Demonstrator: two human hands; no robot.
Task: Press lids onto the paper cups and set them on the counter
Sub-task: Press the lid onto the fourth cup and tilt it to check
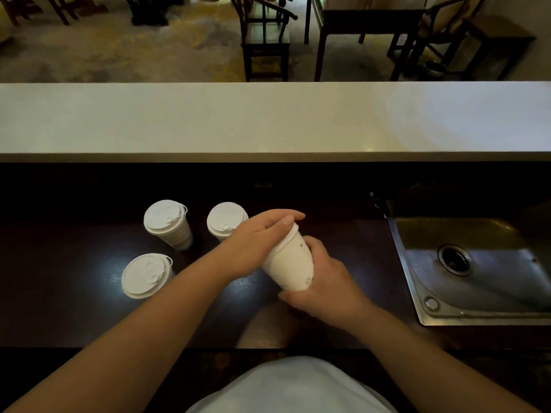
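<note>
Hands meet at frame centre over the dark wooden worktop: right hand wraps fingers round the body of a white paper cup tilted toward 11 o'clock, left hand lies palm-down over its white plastic lid, thumb curled at the rim. Three white lidded paper cups stand upright on the worktop, at 9 o'clock, 10 o'clock and 11 o'clock of the held cup, none touching. Stainless steel sink sits at 3 o'clock, pale raised counter at 12.
</note>
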